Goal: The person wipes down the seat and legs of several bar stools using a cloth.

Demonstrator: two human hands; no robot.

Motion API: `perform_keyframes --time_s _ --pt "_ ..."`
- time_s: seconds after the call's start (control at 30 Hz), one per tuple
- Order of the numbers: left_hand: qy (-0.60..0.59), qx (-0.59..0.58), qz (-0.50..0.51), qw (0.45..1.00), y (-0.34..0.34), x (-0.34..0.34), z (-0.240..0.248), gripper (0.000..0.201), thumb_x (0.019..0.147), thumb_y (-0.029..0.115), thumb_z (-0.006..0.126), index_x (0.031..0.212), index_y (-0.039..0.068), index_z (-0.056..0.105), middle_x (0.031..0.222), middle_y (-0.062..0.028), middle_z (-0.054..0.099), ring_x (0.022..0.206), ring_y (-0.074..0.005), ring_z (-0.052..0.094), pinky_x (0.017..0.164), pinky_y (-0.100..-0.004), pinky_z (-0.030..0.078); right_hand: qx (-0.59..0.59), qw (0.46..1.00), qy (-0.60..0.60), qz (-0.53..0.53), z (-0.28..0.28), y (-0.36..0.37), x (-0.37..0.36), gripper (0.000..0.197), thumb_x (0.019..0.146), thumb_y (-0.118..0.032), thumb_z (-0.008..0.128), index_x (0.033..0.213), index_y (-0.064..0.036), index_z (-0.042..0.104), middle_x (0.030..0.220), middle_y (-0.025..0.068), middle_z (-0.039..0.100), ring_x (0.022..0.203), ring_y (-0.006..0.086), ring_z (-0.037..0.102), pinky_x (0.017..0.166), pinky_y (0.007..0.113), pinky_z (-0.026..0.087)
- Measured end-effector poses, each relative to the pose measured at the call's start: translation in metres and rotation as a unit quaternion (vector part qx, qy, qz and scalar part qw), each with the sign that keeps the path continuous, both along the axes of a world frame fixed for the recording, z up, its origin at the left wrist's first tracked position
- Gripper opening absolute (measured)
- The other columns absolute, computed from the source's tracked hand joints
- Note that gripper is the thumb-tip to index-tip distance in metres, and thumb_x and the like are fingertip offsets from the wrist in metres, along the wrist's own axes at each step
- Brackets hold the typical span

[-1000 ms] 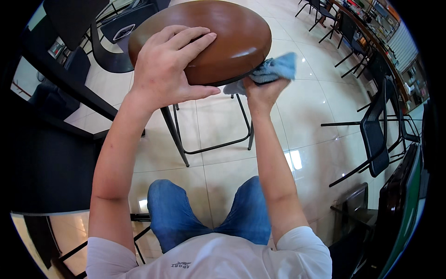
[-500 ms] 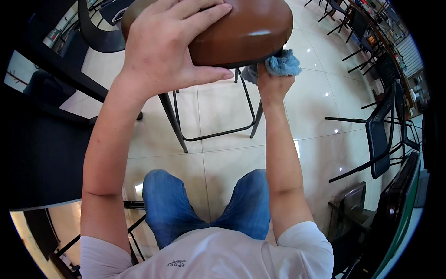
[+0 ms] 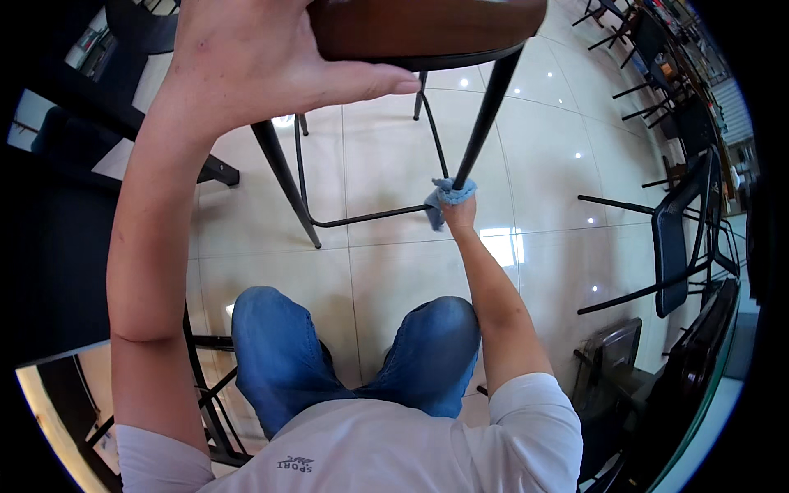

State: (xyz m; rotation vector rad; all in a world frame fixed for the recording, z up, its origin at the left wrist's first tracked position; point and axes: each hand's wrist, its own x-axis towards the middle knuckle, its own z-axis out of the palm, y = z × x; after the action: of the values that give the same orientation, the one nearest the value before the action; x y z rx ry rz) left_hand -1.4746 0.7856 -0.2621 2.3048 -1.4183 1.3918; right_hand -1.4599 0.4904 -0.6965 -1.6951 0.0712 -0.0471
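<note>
A stool with a glossy brown padded seat and black metal legs stands in front of me. My left hand grips the left side of the seat, its thumb stretched along the lower rim; the other fingers are mostly cut off by the top edge of the view. Low on the stool's right front leg, my right hand is closed around a light blue cloth. The cloth wraps the leg close to where the thin footrest bar meets it.
Pale glossy floor tiles lie under the stool. A black chair stands to the right, with more chairs beside a long table farther back. Dark furniture fills the left side. My knees are just below the stool.
My right hand has slid down from just under the seat to the lower part of the leg with the cloth. My left hand and the seat appear higher in the view.
</note>
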Motion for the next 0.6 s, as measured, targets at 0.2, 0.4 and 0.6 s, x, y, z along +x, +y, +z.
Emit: perform_keyframes --time_s 0.2,0.4,0.6 --pt "-0.006 -0.012 0.025 1.000 0.006 0.001 -0.004 0.076 0.059 0.044 0.088 0.119 0.003 0.067 0.115 -0.0142 0.068 0.101 -0.0352 0.065 0.090 -0.0434 0.052 -0.270 0.962 -0.005 0.044 0.044 0.002 -0.007 0.019 0.085 -0.026 0.072 0.096 -0.0128 0.079 0.089 0.0073 0.077 0.079 0.0249 0.073 0.066 0.033 0.056" --pt "0.037 -0.012 0.049 0.998 0.009 -0.006 -0.006 0.076 0.065 0.049 0.085 0.123 0.004 0.066 0.122 -0.0133 0.065 0.106 -0.0335 0.063 0.093 -0.0435 0.051 -0.378 0.925 -0.032 -0.013 0.114 0.021 0.001 0.023 0.085 -0.035 0.068 0.100 -0.0241 0.080 0.086 0.0112 0.074 0.080 0.0324 0.070 0.070 0.037 0.055" --pt "0.077 -0.018 0.052 0.996 0.014 -0.012 0.000 0.067 0.071 0.049 0.083 0.117 0.002 0.069 0.115 -0.0138 0.068 0.104 -0.0331 0.063 0.091 -0.0429 0.051 -0.277 0.928 -0.232 -0.091 0.278 0.052 0.044 0.026 0.071 -0.029 0.083 0.086 -0.0096 0.074 0.079 0.0151 0.071 0.075 0.0404 0.068 0.065 0.040 0.055"
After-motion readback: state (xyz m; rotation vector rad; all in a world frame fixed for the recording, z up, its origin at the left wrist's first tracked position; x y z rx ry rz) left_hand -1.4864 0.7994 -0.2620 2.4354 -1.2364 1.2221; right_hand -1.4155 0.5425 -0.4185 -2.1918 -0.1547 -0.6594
